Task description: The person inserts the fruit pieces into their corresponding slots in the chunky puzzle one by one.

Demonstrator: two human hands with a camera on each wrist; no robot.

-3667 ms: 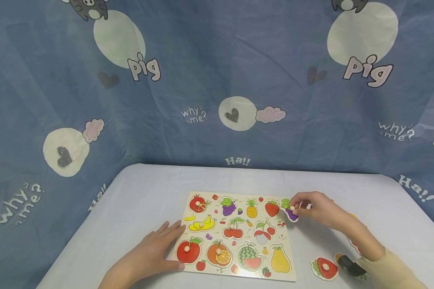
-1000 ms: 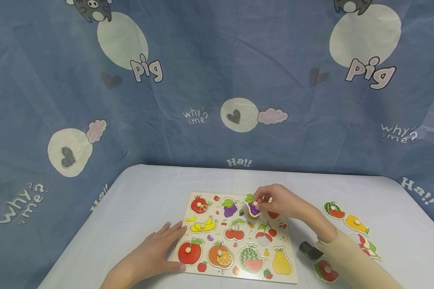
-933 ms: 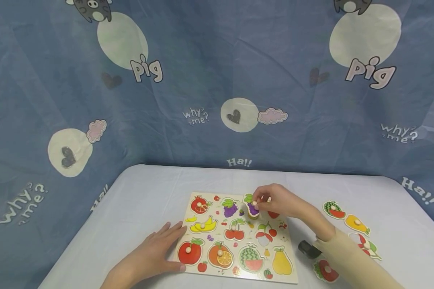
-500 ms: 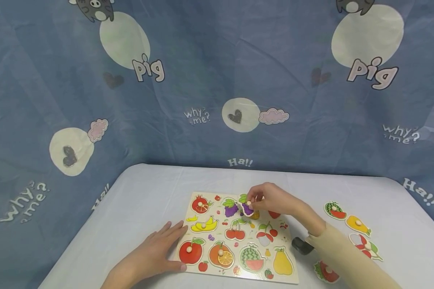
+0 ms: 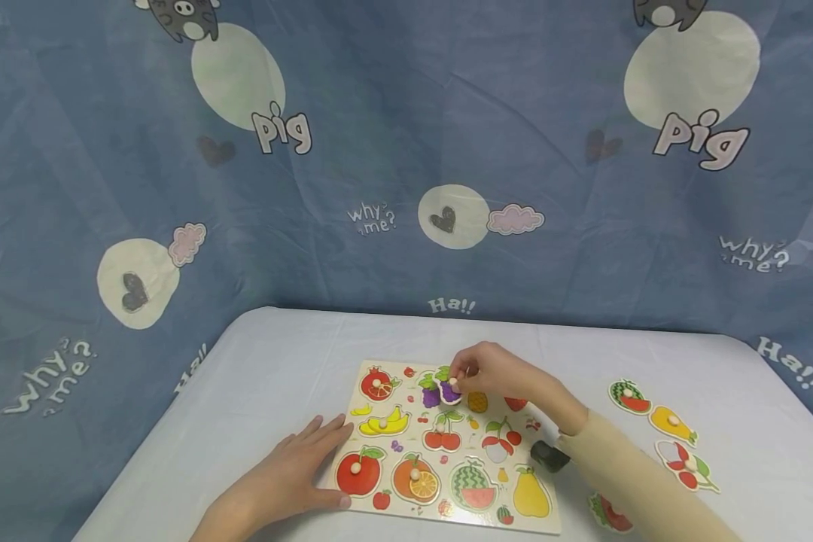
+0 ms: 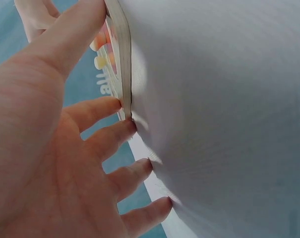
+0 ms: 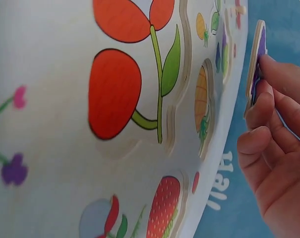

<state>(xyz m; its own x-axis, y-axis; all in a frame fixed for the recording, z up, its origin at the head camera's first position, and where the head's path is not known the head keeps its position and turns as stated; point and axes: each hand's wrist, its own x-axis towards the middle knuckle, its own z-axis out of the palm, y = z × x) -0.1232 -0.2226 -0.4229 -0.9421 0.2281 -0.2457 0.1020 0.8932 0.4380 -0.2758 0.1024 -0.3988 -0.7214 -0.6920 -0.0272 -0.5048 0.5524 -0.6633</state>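
Note:
A wooden fruit puzzle board (image 5: 406,444) lies on the white table. My right hand (image 5: 491,370) pinches a grape puzzle piece (image 5: 449,391) by its knob, over the printed grapes in the board's back row. In the right wrist view this grape piece (image 7: 256,64) is seen edge-on, apart from the board's surface. My left hand (image 5: 284,470) rests at the board's left edge, its fingers spread and straight. The left wrist view has the thumb and fingertips of that left hand (image 6: 65,148) at the board's edge (image 6: 124,59).
Right of the board lie a watermelon piece (image 5: 629,397), a pear piece (image 5: 673,424), a lychee piece (image 5: 687,467) and a strawberry piece (image 5: 608,513), partly under the sleeve. Knobbed apple (image 5: 357,474), orange (image 5: 415,479) and banana (image 5: 383,423) pieces sit in the board. A patterned blue curtain hangs behind.
My right hand has brought the grape piece leftward, from beside the board's right edge, past the strawberry and pineapple, to the printed grapes. The left hand has stayed at the board's edge.

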